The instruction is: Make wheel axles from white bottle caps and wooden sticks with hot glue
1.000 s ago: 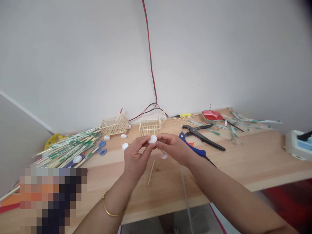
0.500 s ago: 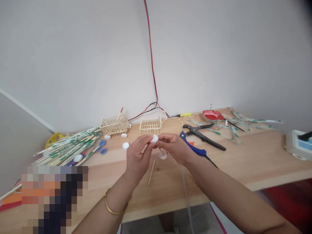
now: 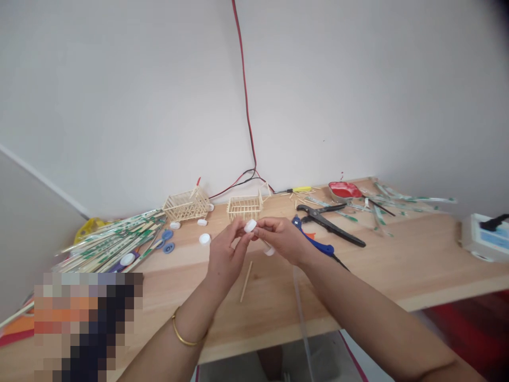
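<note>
Above the table's middle, my left hand (image 3: 226,252) and my right hand (image 3: 282,240) meet with fingers closed around a white bottle cap (image 3: 250,226). A thin wooden stick runs down from under my right fingers to a second white bottle cap (image 3: 269,250), partly hidden by that hand; how stick and upper cap join is hidden. Just behind my fingers stands a small wooden-stick cart frame (image 3: 244,204). One loose stick (image 3: 246,281) lies below my hands. A blue glue gun (image 3: 318,243) lies beside my right wrist.
At the left are another stick frame (image 3: 186,206), white caps (image 3: 204,239), blue caps (image 3: 168,248) and wrapped chopsticks (image 3: 115,241). Black-handled pliers (image 3: 330,225), a yellow-handled tool (image 3: 302,189), a red-stained dish (image 3: 344,190) and a white box (image 3: 483,239) are at the right.
The cap between my fingers has tilted, showing more of its side. The lower cap has turned and sits further behind my right hand. My view has shifted slightly.
</note>
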`<state>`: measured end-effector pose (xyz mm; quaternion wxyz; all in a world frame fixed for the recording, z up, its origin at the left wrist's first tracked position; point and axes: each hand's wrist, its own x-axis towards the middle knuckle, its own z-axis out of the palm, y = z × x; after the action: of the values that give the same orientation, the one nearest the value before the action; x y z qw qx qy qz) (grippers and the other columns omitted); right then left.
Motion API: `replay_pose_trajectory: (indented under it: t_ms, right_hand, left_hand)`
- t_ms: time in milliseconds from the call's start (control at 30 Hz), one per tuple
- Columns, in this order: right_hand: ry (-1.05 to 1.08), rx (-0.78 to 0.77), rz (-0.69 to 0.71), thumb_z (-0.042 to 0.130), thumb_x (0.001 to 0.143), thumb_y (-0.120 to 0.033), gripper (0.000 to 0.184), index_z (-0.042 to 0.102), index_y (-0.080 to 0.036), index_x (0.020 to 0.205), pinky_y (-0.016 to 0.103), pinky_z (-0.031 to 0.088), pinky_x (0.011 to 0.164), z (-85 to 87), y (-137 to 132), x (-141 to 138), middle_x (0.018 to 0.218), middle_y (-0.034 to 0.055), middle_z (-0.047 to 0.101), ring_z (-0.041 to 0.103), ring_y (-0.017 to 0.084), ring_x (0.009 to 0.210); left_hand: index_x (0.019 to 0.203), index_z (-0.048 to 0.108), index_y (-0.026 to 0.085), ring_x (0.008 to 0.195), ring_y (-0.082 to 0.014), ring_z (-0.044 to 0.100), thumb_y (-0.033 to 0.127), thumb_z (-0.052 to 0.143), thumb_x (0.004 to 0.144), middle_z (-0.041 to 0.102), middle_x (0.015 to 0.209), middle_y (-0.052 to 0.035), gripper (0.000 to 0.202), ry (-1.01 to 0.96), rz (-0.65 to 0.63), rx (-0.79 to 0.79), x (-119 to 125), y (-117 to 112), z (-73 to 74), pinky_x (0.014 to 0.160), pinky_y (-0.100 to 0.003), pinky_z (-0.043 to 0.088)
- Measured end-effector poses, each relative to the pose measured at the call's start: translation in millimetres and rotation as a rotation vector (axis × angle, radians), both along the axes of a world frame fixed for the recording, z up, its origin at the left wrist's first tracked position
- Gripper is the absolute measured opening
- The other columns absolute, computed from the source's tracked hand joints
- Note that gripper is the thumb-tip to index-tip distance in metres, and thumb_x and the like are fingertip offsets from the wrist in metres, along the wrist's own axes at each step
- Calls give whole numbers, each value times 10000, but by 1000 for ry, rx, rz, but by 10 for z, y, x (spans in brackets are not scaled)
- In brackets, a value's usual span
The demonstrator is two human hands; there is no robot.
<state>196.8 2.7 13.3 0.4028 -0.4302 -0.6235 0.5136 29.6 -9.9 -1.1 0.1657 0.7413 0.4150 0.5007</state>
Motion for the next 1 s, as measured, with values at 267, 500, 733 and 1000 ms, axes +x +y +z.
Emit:
replay_pose_trajectory:
  t_ms: [267,500,733,1000]
  right_hand:
    - [-312,392,86,515,834,-242,196,692,-178,781,253,423,708,-12,50,75,772,1,683,602,144,753]
    - [-326,480,-155,494,864,-322,251,689,-204,966,319,454,794,-8,170,264,1002,61,691,615,192,911]
    - [-342,354,-55,637,750,-303,402,612,-204,1139,294,466,751,-202,295,335,1030,50,670,604,156,817]
    - [-288,382,-45,557,808,-282,335,624,-193,1124,295,463,788,-215,333,326,1119,62,646,599,153,860]
  left_hand:
    - [1093,625,215,925,-170,646,188,631,757,640,1112,-96,336,16,-204,-168,-53,92,62,742,-280,567]
    - [891,596,159,661,-136,663,196,688,685,682,723,-15,229,-121,-112,-406,-101,160,38,614,-256,552]
    - [835,569,165,660,-138,662,201,725,636,673,714,-6,256,-165,-148,-439,-111,169,9,619,-261,548]
    - [940,650,157,843,-177,667,226,694,700,691,916,-81,253,-158,-409,-582,-136,105,120,776,-320,542]
